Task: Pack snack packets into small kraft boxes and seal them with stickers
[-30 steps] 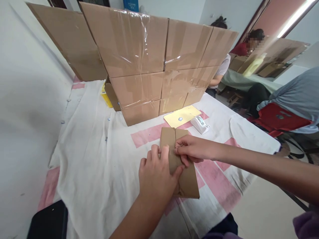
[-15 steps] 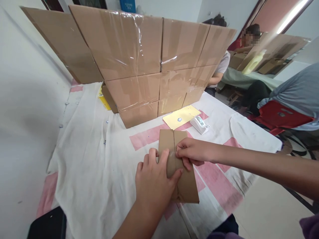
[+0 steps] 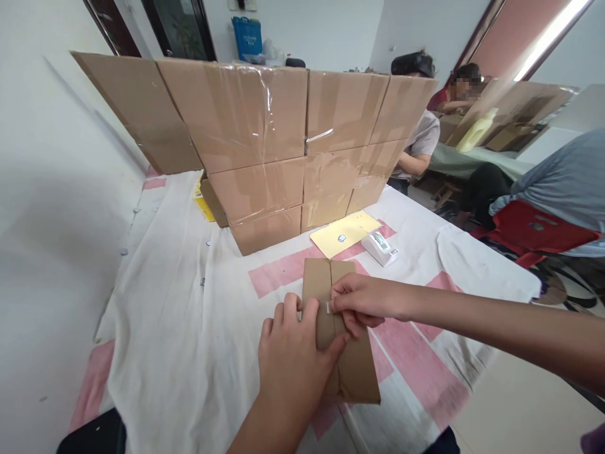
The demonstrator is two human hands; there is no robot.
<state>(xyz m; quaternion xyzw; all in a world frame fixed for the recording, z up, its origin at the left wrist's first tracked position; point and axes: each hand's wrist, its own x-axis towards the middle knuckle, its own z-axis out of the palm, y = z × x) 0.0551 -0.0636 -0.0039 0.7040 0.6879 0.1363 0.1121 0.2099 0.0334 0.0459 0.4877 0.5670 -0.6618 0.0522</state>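
Observation:
A small flat brown cardboard box (image 3: 358, 372) lies on the cloth-covered table, with a seam running lengthwise down its top face. My left hand (image 3: 297, 353) rests on its left side, fingers spread and thumb reaching across the seam. Over the seam, my right hand (image 3: 362, 299) pinches a short piece of clear tape (image 3: 329, 308), part of which lies against the cardboard. My right hand's lower fingers touch the right half of the box. Just beyond the box are a white tape dispenser (image 3: 379, 248) and a yellow card (image 3: 345, 233) with a small blue mark.
A tall taped cardboard partition (image 3: 265, 183) stands across the table, a yellow box (image 3: 203, 202) by its left edge. A black phone-like object (image 3: 92, 434) lies at the near left corner. Other people sit beyond and to the right, one on a red chair (image 3: 543, 233).
My view has tilted up slightly, so everything sits lower in the picture. The clear tape at my right fingertips now shows on the seam. Both hands keep nearly the same place on the box.

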